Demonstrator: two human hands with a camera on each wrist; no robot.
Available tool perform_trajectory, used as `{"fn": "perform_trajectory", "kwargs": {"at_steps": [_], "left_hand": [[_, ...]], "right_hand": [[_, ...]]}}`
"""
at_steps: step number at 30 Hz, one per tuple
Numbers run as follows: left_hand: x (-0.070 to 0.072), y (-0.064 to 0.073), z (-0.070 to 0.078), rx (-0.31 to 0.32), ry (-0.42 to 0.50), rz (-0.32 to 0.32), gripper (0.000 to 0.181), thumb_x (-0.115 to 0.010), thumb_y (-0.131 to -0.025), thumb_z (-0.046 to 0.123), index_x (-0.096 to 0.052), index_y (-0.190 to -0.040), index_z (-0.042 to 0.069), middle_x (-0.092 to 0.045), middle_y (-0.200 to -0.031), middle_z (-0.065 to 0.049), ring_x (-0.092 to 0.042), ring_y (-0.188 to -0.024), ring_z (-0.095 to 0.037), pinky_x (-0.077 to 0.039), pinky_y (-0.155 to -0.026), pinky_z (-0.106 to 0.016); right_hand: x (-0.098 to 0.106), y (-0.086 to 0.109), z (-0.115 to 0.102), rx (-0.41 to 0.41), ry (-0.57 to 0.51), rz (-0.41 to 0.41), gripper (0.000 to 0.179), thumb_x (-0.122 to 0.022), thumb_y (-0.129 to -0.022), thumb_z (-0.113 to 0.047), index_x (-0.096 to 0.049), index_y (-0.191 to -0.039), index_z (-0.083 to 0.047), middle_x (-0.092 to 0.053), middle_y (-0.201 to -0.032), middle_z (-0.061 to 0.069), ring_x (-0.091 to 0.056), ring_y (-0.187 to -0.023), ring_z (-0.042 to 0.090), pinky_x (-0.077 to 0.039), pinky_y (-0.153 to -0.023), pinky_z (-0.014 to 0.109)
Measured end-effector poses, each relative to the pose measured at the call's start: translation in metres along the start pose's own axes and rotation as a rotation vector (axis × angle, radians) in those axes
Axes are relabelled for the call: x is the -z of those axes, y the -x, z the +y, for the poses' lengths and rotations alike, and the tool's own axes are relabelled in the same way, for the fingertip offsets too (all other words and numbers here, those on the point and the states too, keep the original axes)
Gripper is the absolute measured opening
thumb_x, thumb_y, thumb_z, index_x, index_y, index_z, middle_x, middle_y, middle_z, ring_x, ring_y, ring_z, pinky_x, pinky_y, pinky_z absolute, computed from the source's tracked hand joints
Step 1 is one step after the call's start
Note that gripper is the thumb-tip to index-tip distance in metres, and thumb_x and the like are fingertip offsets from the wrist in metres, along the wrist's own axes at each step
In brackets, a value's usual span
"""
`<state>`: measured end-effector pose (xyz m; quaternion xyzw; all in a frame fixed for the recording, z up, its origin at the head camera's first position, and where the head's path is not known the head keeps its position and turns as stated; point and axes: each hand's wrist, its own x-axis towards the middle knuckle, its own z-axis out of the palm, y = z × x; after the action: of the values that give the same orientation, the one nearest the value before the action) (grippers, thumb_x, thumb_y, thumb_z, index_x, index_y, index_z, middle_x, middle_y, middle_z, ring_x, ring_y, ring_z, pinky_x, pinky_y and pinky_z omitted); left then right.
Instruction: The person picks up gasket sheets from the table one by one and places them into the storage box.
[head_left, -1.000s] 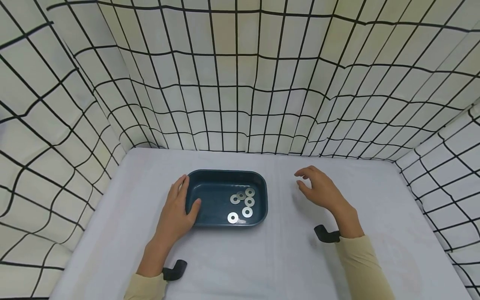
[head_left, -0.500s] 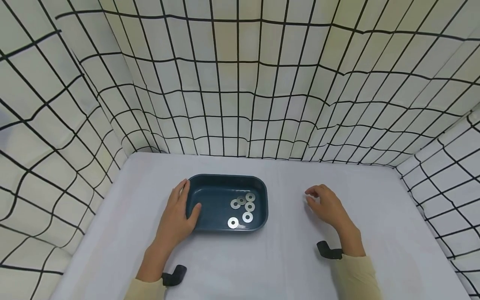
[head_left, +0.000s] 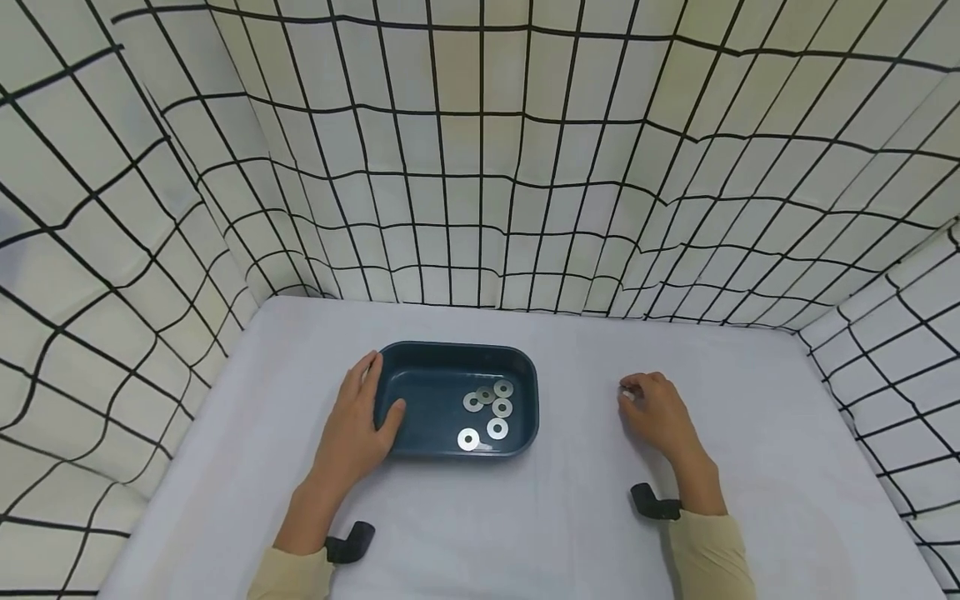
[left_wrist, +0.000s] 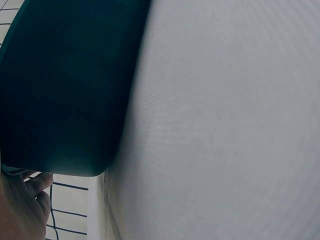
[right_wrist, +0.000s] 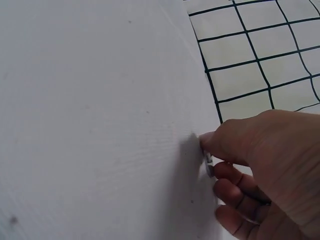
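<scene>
A dark blue rectangular tray (head_left: 420, 408) sits on the white-covered table, with several flat metal washers (head_left: 497, 428) in its right half. My left hand (head_left: 352, 433) grips the tray's left end, the thumb over the rim and the fingers along the outer wall. In the left wrist view the tray's side (left_wrist: 65, 90) hides most of that hand. To the right of the tray, low over the cloth, my right hand (head_left: 660, 421) pinches a small shiny metal washer (right_wrist: 208, 162) between thumb and fingers. It shows nearly edge-on in the right wrist view.
White cloth (head_left: 570, 517) covers the table. White walls with a black grid net (head_left: 480, 192) enclose the back and both sides. A black wrist mount (head_left: 654, 502) sticks out from each wrist.
My right hand has moved a little right and toward me, down to the cloth, and its fingers have drawn together on the washer. The left hand and tray have stayed put.
</scene>
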<state>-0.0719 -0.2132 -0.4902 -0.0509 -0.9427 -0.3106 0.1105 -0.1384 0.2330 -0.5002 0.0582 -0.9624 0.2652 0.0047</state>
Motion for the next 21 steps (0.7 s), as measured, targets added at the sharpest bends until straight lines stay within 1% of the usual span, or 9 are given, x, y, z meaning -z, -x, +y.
{"fn": "perform_trajectory", "kwargs": {"at_steps": [5, 9, 12, 17, 21], "left_hand": [[0.0000, -0.0005, -0.0011, -0.001, 0.000, 0.000, 0.075, -0.062, -0.105, 0.025, -0.027, -0.165, -0.003, -0.027, -0.173, -0.020, -0.028, -0.161, -0.042, -0.031, -0.127, -0.064], [0.0001, -0.0005, -0.0007, 0.001, -0.002, -0.003, 0.075, -0.062, -0.105, 0.025, -0.028, -0.165, -0.004, -0.026, -0.173, -0.020, -0.029, -0.161, -0.042, -0.031, -0.128, -0.064], [-0.0001, -0.0007, -0.0004, 0.003, -0.004, -0.005, 0.075, -0.062, -0.105, 0.026, -0.028, -0.165, -0.004, -0.026, -0.173, -0.020, -0.028, -0.161, -0.042, -0.030, -0.128, -0.064], [-0.0002, -0.0009, -0.0006, -0.007, -0.011, 0.002, 0.075, -0.062, -0.105, 0.026, -0.028, -0.165, -0.004, -0.027, -0.173, -0.021, -0.029, -0.160, -0.042, -0.031, -0.128, -0.063], [0.0003, -0.0006, -0.0004, -0.014, -0.017, 0.007, 0.075, -0.062, -0.104, 0.025, -0.028, -0.165, -0.004, -0.028, -0.173, -0.021, -0.030, -0.160, -0.042, -0.032, -0.127, -0.063]], "right_hand": [[0.0032, -0.0017, -0.0022, -0.030, 0.014, -0.038, 0.029, -0.065, -0.100, -0.012, -0.071, -0.122, 0.005, -0.071, -0.117, 0.026, -0.067, -0.108, 0.039, -0.055, -0.095, 0.058], [0.0067, -0.0018, -0.0029, -0.062, 0.019, -0.060, 0.030, -0.066, -0.101, -0.017, -0.072, -0.122, 0.004, -0.073, -0.117, 0.024, -0.068, -0.108, 0.038, -0.055, -0.093, 0.057], [0.0082, -0.0018, -0.0019, -0.092, 0.023, -0.069, 0.031, -0.068, -0.100, -0.021, -0.072, -0.120, 0.002, -0.074, -0.116, 0.023, -0.069, -0.107, 0.038, -0.056, -0.092, 0.057], [0.0087, -0.0013, -0.0010, -0.140, 0.036, -0.086, 0.033, -0.070, -0.100, -0.026, -0.071, -0.118, 0.001, -0.073, -0.112, 0.021, -0.068, -0.102, 0.034, -0.056, -0.088, 0.054], [0.0088, -0.0004, -0.0040, -0.144, 0.062, -0.076, 0.033, -0.071, -0.099, -0.027, -0.071, -0.116, 0.002, -0.073, -0.109, 0.020, -0.069, -0.099, 0.034, -0.057, -0.086, 0.052]]}}
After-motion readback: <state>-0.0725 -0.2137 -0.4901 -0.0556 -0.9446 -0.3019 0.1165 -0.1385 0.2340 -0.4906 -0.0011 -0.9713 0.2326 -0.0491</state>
